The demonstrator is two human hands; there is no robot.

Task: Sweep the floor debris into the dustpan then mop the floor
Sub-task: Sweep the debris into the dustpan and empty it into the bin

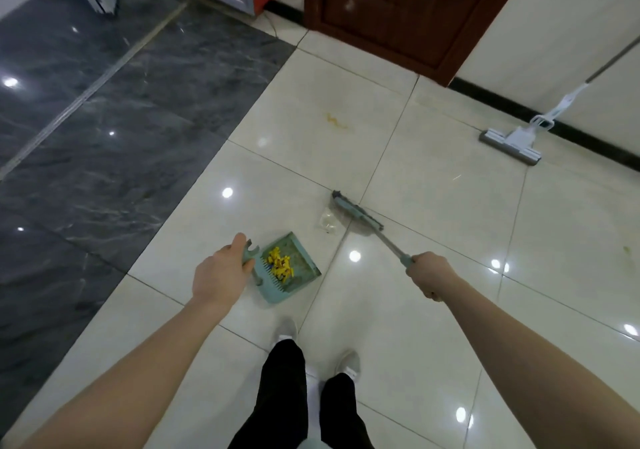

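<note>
**Dustpan down, broom out**

The person stands over the green dustpan [289, 268], which sits on the pale tile floor [433, 310] just ahead of their shoes. The left hand [221, 274] curls round the dustpan's handle, hiding most of it; only a notched tip pokes out above the fingers. A heap of yellow bits [281, 264] lies inside the pan, too small to make out singly. Beyond the dustpan and to its right, a crumpled clear wrapper [328, 221] lies beside the broom head [356, 210]. The right hand [427, 274] grips the broom's handle end, covering it. Far beyond the dustpan, to its right, a mop [512, 142] leans by the wall, its pole cut off by the edge. A faint yellowish stain [335, 120] marks the tile farther out.
</note>
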